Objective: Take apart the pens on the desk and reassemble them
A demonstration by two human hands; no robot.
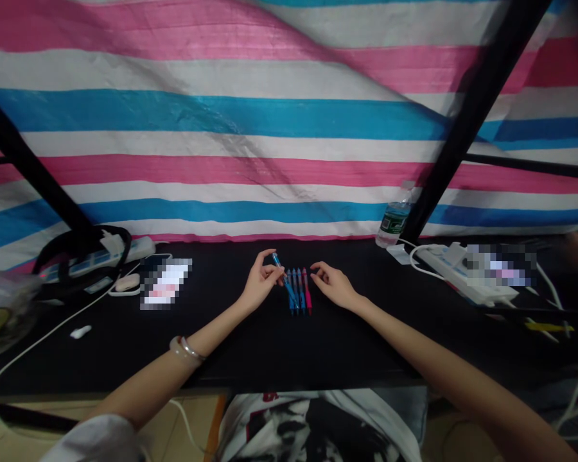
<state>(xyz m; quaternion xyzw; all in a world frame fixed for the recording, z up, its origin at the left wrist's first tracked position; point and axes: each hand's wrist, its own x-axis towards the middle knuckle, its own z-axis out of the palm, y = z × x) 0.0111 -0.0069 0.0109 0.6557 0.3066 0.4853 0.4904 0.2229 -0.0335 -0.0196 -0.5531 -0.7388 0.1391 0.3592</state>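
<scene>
Behind a dark work surface, a tarpaulin [270, 115] striped in pink, white and blue fills the background, crossed by a slanting black pole [476, 109] on the right. Below it a black table [279, 359] runs the width of the frame, and a person seated at its near edge reaches both bare forearms across it.

A white power strip [462, 273] with trailing cables lies at the table's right end, and another power strip [99, 258] lies at the left end beneath a loop of black cord. A clear water bottle [392, 221] with a green label stands upright at the back, against the foot of the pole.

At the centre, the left hand [259, 285] pinches a blue pen [278, 265] between thumb and fingertips, holding it tilted with its upper end raised off the table. The right hand [336, 287] rests palm down, its fingers loosely curled and gripping nothing.

Between the two hands a row of pens [299, 294], several blue and one pink, lies side by side on the table. The pink one is nearest the right hand, and the held pen slants down towards the row's left side. A pale bangle [185, 350] circles the left wrist.
</scene>
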